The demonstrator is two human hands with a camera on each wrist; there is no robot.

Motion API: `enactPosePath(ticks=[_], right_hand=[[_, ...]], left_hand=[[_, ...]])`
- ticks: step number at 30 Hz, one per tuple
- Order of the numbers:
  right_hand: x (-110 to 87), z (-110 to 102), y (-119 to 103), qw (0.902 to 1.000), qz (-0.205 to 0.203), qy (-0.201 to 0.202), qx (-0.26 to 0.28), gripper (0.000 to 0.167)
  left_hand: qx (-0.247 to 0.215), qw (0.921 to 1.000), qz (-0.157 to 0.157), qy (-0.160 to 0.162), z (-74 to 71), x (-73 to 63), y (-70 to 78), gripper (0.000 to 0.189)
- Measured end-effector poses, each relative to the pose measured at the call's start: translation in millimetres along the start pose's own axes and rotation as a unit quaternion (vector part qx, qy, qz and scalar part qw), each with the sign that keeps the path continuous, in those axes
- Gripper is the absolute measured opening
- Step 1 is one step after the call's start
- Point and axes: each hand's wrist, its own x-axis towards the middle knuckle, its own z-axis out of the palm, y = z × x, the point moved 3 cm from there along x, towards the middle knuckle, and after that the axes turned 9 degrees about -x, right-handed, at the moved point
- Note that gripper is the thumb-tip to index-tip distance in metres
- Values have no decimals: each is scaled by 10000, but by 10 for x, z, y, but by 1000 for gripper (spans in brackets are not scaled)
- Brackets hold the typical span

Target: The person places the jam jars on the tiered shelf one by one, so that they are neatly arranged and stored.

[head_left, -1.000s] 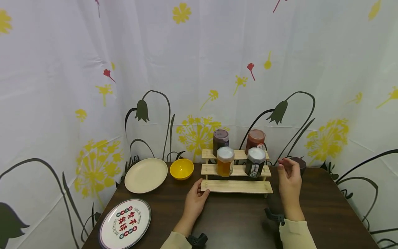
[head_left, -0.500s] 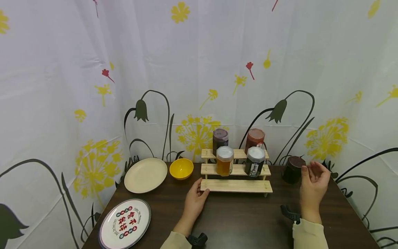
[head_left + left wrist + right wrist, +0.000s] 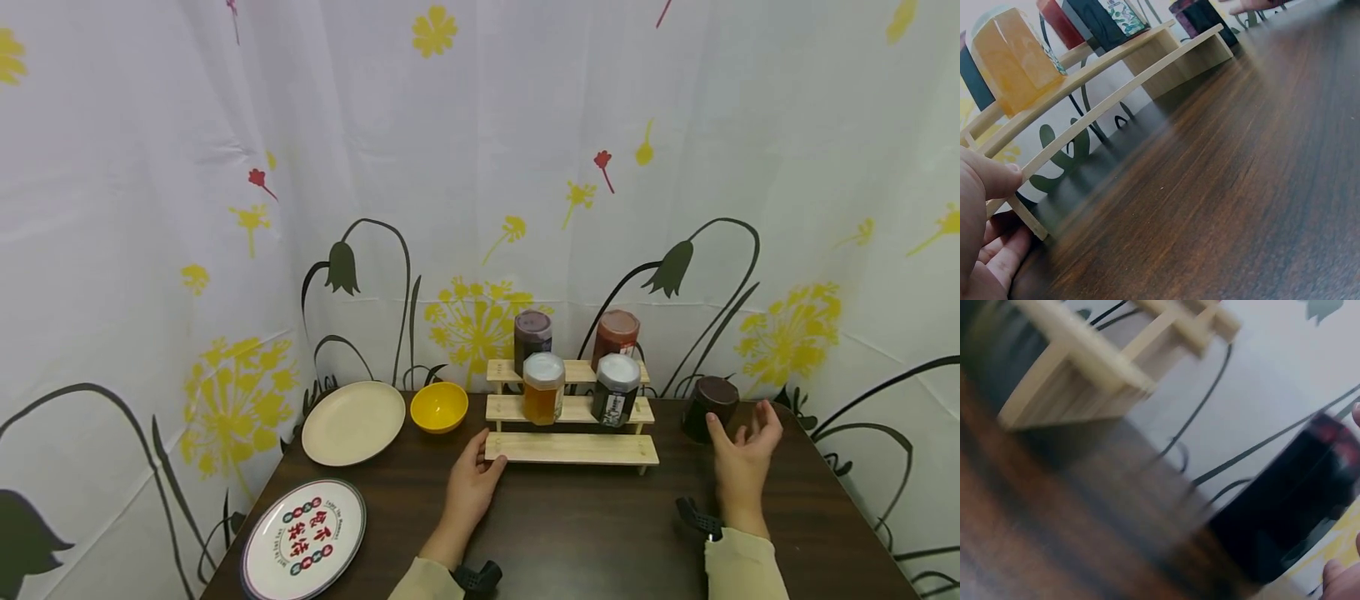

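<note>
A three-step wooden display rack (image 3: 572, 448) stands at the back of the table, jars on its upper two steps. My left hand (image 3: 471, 482) grips the left end of its lowest step, thumb over the plank edge and fingers below, as the left wrist view shows at the plank (image 3: 1116, 97). To the right of the rack, a dark jar (image 3: 709, 407) with a dark maroon lid stands on the table. My right hand (image 3: 744, 467) is just in front and to the right of this jar (image 3: 1285, 500), fingers spread and relaxed, its thumb overlapping the jar's lower edge in the head view.
An amber jar (image 3: 543, 390) and a black jar (image 3: 616, 392) stand on the middle step. Behind them are a purple-lidded jar (image 3: 532, 340) and a red jar (image 3: 617, 335). To the left lie a yellow bowl (image 3: 438, 408), a cream plate (image 3: 353, 423) and a printed plate (image 3: 303, 540).
My right hand has moved right from beside the rack, past the dark jar, then slightly back left and lower, its fingers spreading. The left hand has stayed at the rack.
</note>
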Motion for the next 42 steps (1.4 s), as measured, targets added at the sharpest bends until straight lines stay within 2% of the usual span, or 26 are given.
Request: enactPosePath(ticks=[5,10,12,16,20,28,31,37,40,42], right_hand=[[-5,3,95,9999,124,-26,83,96],[72,27,108,9991,-24,-24,434,96],[89,38,112,9993,4,-11,362,97],[94,69,163,9992,244,-88,-289,99],[106,103,244,9948,362,-173,-941,101],[133,132,288,9907,426,-248,-1270,104],[143,133,278,9862,492,-279,-1557,105],[141,167,265,9730,238,-346,-2267,90],[117,172,248,9676,79,-291,-2506,94],[107,174,238,9676,26,-297,-2506,97]], left_hand=[[-31,10000,13,-51,20,-5,9,60],[-66,10000,28,-19,29,7,22,61],[-83,10000,35,-16,30,2,20,61],[-135,9999,12,-27,21,-15,-5,61],[-116,9999,42,-40,1,-20,-33,61],[-35,9999,148,-71,-18,10,-51,62],[-58,9998,166,-75,-18,17,-45,62],[-83,9999,128,-63,-17,17,-33,61],[-77,9999,120,-90,-16,13,-32,61],[-101,9998,118,-106,-14,13,-30,62]])
